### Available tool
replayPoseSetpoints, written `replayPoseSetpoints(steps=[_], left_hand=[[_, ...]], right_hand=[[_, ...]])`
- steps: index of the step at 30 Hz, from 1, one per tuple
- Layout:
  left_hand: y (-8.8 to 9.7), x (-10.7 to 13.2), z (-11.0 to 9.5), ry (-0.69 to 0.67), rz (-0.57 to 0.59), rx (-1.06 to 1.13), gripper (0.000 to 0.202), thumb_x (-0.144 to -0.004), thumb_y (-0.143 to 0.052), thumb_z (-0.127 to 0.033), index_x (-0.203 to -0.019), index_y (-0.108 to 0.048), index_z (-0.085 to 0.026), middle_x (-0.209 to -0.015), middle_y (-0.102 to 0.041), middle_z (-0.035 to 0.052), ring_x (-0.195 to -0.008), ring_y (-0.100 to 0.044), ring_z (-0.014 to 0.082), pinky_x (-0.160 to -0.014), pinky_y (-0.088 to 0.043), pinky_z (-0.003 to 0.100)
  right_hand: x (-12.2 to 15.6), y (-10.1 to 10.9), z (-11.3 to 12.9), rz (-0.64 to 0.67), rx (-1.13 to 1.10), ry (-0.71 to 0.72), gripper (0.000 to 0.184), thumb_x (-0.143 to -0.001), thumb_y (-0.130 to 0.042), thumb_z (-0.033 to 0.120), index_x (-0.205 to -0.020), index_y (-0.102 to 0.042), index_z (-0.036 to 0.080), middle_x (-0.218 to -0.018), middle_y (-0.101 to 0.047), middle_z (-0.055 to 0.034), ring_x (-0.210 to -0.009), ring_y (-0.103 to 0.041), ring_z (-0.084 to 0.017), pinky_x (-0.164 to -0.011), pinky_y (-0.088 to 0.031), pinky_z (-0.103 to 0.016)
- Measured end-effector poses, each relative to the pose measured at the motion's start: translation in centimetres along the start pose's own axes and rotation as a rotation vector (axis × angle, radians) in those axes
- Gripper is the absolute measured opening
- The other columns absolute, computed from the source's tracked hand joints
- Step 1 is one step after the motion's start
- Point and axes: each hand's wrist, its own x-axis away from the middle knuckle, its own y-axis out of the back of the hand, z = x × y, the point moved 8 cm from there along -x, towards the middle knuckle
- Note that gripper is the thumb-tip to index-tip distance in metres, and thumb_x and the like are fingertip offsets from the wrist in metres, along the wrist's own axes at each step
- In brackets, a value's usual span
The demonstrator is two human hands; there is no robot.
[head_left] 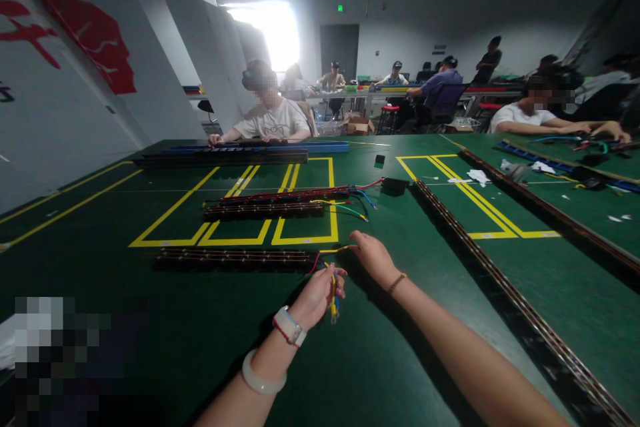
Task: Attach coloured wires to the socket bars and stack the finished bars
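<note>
A dark rail strip with bright metal lines lies across the green table in front of me, wires coming from its right end. My left hand is closed around several of these wires; their yellow and blue ends with metal ring lugs hang below the fingers. A yellow wire runs from the strip's end to my right hand, whose fingers pinch its tip. Just behind lie two similar strips with red, blue, yellow and green wires at their right ends.
Yellow tape rectangles mark the green table. Long dark rails run along the right side, with scraps of white paper near them. A small black box sits at mid-table. Two people work at the far edge.
</note>
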Motion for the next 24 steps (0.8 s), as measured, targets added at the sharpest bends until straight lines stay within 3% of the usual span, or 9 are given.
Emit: replayPoseSetpoints(steps=[5, 8, 11, 14, 18, 21, 24], left_hand=[[-0.2, -0.1, 0.1, 0.034, 0.021, 0.063, 0.027, -0.092, -0.043, -0.028, -0.083, -0.06, -0.008, -0.07, -0.062, 0.0077, -0.063, -0.061, 0.0137, -0.067, -0.049, 0.028], [-0.7, -0.2, 0.1, 0.042, 0.07, 0.134, 0.031, -0.093, -0.042, -0.028, -0.092, -0.061, -0.004, -0.087, -0.067, 0.0158, -0.082, -0.066, 0.0201, -0.085, -0.048, 0.036], [-0.9, -0.4, 0.3, 0.054, 0.104, 0.181, 0.031, -0.093, -0.043, -0.029, -0.098, -0.061, -0.004, -0.097, -0.067, 0.0182, -0.094, -0.065, 0.0227, -0.094, -0.044, 0.039], [-1.1, -0.5, 0.3, 0.043, 0.14, 0.226, 0.029, -0.093, -0.043, -0.028, -0.098, -0.062, -0.006, -0.099, -0.067, 0.0168, -0.096, -0.063, 0.0218, -0.093, -0.044, 0.038], [-0.9, -0.6, 0.2, 0.033, 0.144, 0.258, 0.027, -0.092, -0.044, -0.025, -0.1, -0.062, -0.007, -0.098, -0.067, 0.0145, -0.09, -0.063, 0.0186, -0.082, -0.048, 0.03], [-0.4, -0.7, 0.2, 0.04, 0.107, 0.254, 0.029, -0.091, -0.043, -0.023, -0.106, -0.061, -0.005, -0.095, -0.066, 0.0144, -0.085, -0.062, 0.0167, -0.072, -0.048, 0.025], [-0.3, -0.7, 0.3, 0.056, 0.102, 0.257, 0.031, -0.089, -0.041, -0.019, -0.109, -0.059, -0.004, -0.094, -0.065, 0.0143, -0.079, -0.061, 0.0159, -0.067, -0.048, 0.025]], right_hand=[[0.4, -0.5, 0.1, -0.038, 0.096, 0.027, 0.015, -0.09, -0.05, 0.019, -0.103, -0.056, 0.019, -0.091, -0.064, -0.0056, -0.081, -0.059, -0.018, -0.068, -0.038, -0.026], [1.5, 0.6, 0.4, -0.175, 0.167, 0.111, 0.014, -0.088, -0.054, 0.025, -0.1, -0.06, 0.02, -0.092, -0.063, -0.0076, -0.087, -0.056, -0.021, -0.078, -0.037, -0.031], [3.4, 1.9, 1.2, -0.328, 0.118, 0.263, 0.019, -0.088, -0.054, 0.025, -0.105, -0.061, 0.02, -0.099, -0.062, -0.0085, -0.093, -0.053, -0.021, -0.088, -0.036, -0.036], [5.4, 2.5, 2.8, -0.346, 0.045, 0.468, 0.023, -0.09, -0.05, 0.019, -0.11, -0.061, 0.021, -0.1, -0.062, -0.0072, -0.091, -0.053, -0.018, -0.091, -0.037, -0.036], [7.3, 2.4, 5.5, -0.254, 0.02, 0.703, 0.033, -0.092, -0.048, 0.018, -0.123, -0.054, 0.026, -0.111, -0.061, -0.0061, -0.1, -0.054, -0.016, -0.09, -0.04, -0.034], [7.7, 2.0, 6.8, -0.182, 0.023, 0.778, 0.032, -0.091, -0.05, 0.019, -0.122, -0.055, 0.026, -0.116, -0.06, -0.0061, -0.109, -0.051, -0.017, -0.094, -0.04, -0.035], [7.3, 1.3, 7.0, -0.099, -0.005, 0.765, 0.024, -0.091, -0.048, 0.017, -0.112, -0.059, 0.021, -0.108, -0.063, -0.0074, -0.106, -0.053, -0.017, -0.094, -0.041, -0.035]])
